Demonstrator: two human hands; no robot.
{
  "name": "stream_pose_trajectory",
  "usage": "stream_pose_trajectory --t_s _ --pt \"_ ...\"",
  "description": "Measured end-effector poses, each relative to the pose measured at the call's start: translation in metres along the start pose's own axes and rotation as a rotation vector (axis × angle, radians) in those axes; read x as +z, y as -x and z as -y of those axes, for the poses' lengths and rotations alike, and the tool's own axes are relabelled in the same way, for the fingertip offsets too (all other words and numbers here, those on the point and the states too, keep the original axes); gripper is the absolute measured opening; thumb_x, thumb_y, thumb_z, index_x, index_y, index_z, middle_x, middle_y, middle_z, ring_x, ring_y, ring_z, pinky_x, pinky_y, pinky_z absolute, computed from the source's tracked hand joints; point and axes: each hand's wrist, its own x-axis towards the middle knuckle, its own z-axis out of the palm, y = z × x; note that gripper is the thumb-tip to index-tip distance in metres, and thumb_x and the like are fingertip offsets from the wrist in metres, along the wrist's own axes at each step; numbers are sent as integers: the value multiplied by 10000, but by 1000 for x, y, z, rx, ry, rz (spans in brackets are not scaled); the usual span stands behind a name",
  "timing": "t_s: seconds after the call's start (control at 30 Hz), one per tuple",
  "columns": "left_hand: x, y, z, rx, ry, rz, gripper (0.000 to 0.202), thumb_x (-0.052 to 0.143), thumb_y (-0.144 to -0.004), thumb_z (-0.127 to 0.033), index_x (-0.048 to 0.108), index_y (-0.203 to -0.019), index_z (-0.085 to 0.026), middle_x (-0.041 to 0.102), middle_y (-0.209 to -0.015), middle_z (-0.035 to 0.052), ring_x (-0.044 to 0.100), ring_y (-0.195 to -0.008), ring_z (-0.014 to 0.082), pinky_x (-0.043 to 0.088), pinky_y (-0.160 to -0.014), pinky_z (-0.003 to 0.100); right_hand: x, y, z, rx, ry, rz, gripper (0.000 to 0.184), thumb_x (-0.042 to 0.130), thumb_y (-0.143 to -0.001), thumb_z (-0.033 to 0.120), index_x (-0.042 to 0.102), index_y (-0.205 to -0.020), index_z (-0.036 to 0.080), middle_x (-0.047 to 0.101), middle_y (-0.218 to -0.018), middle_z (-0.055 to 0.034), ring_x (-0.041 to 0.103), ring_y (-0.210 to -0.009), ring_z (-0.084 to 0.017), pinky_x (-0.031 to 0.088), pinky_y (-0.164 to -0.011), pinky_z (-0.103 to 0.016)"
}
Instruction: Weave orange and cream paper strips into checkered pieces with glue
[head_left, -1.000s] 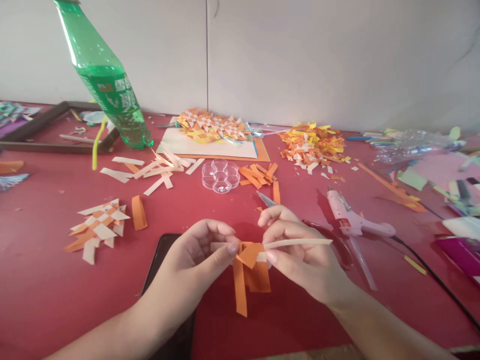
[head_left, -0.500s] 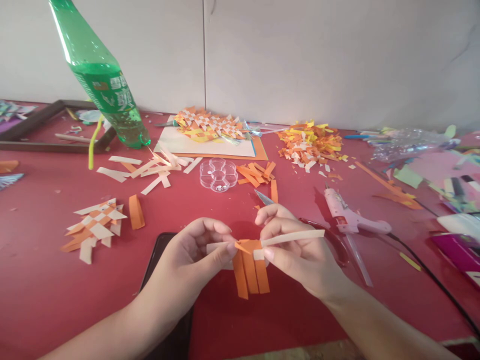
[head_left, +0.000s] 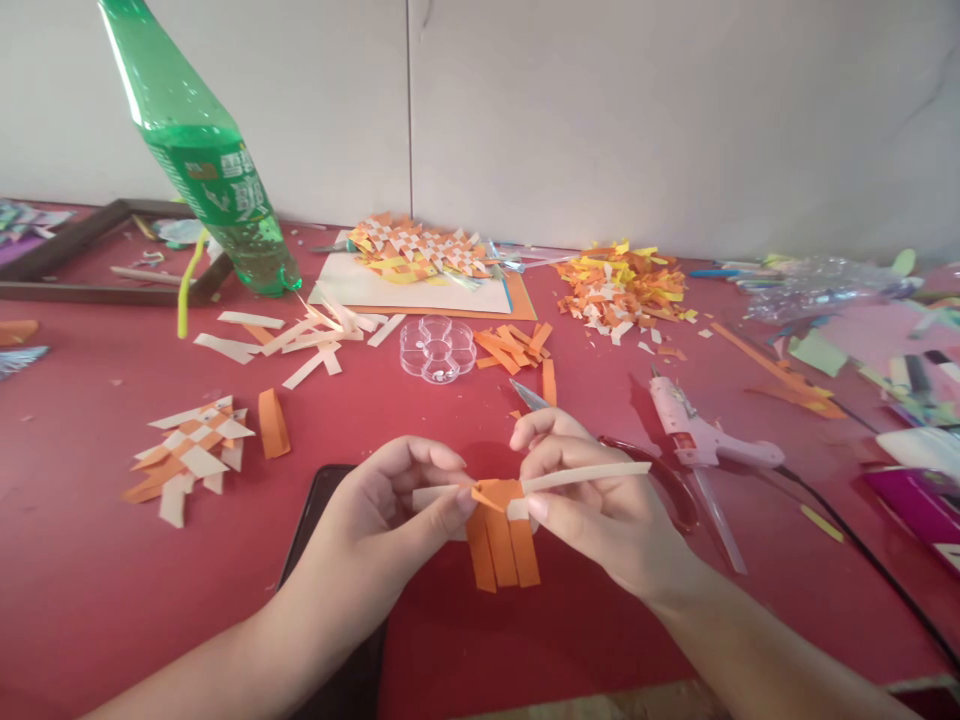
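Observation:
Between my hands is a small weave of paper strips (head_left: 504, 550), with several orange strips hanging down and cream strips crossing them. My left hand (head_left: 405, 520) pinches its left edge between thumb and fingers, where a cream end pokes out. My right hand (head_left: 592, 500) pinches the right edge, and a long cream strip (head_left: 592, 474) sticks out rightward over its fingers. Scissors (head_left: 529, 394) lie partly hidden behind my right hand, blade tip showing. A black phone-like slab (head_left: 349, 640) lies under my left forearm. Left of it rests a woven paper fish (head_left: 196, 448) beside an orange paper loop (head_left: 273, 424).
Farther back are loose cream strips (head_left: 311, 335), a clear flower-shaped palette (head_left: 437, 350), orange strips (head_left: 517, 346) and a scrap pile (head_left: 624, 290). A green bottle (head_left: 217, 180) stands at the left near a dark frame (head_left: 90, 292). To the right lies a pink glue gun (head_left: 697, 430) with its cord.
The small orange fold at the top of the weave lies slightly differently under my left thumb. Both hands stay almost in the same place, still pinching the weave.

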Motion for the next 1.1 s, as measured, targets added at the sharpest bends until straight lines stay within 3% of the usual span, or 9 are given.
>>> stream_pose_trajectory --t_s 0.2,0.27,0.33,0.4,0.5,0.6,0.7,0.83,1.1 --pt "-1 0 1 -18 51 12 209 783 -801 -278 622 -878 -169 665 -723 -23 623 -667 71 532 -652 149 1 0 -3 -4 24 -20 117 606 -864 204 624 -753 233 614 -786 -34 541 -1046 -202 511 -808 -322" --pt "-1 0 1 -18 62 -9 211 790 -791 -275 622 -865 -170 653 -705 -29 615 -662 69 534 -648 146 2 2 -7 12 35 -96 87 629 -852 236 637 -938 248 637 -988 -51 558 -1080 -204 523 -801 -317" --pt "0 1 0 -13 53 -34 217 794 -781 -281 625 -861 -171 644 -702 -30 612 -665 74 541 -645 153 3 4 -10 11 71 -216 332 642 -843 257 569 -1167 271 600 -1191 -65 561 -1136 -210 517 -869 -344" --pt "1 2 1 -20 28 -65 217 787 -780 -291 626 -870 -174 640 -713 -29 615 -672 83 551 -646 170 1 5 -9 -58 163 -346 419 618 -853 234 514 -1258 270 576 -1245 -76 558 -1163 -219 485 -951 -392" --pt "1 2 3 -3 -54 -81 217 769 -786 -300 628 -903 -183 644 -742 -21 619 -672 93 546 -644 185 -4 4 -1 -312 406 -472 385 614 -820 159 572 -1195 235 588 -1160 -95 564 -1120 -255 464 -971 -461" --pt "0 2 8 59 -155 -40 217 757 -787 -303 632 -920 -186 645 -748 -13 609 -639 91 495 -572 163 -10 0 9 -531 703 -315 433 667 -758 128 597 -1180 197 669 -1043 -91 583 -1031 -268 474 -946 -475" --pt "-1 1 12 90 -191 -33 202 731 -810 -322 631 -933 -198 643 -736 -14 598 -602 82 454 -521 148 -12 -1 14 -589 783 -162 366 664 -761 97 630 -1115 185 733 -975 -68 606 -970 -241 517 -861 -424" --pt "-2 1 11 81 -183 -37 210 732 -813 -333 635 -945 -202 655 -765 -7 632 -656 94 472 -565 152 -10 0 14 -608 745 -139 228 669 -771 50 697 -927 213 756 -937 -22 617 -923 -206 526 -810 -392" --pt "3 5 -1 -42 -104 -36 255 738 -804 -360 600 -941 -195 642 -759 -21 632 -684 110 508 -658 214 -6 3 10 -628 675 -98 161 666 -775 70 701 -878 189 761 -944 -25 618 -964 -204 497 -868 -406"
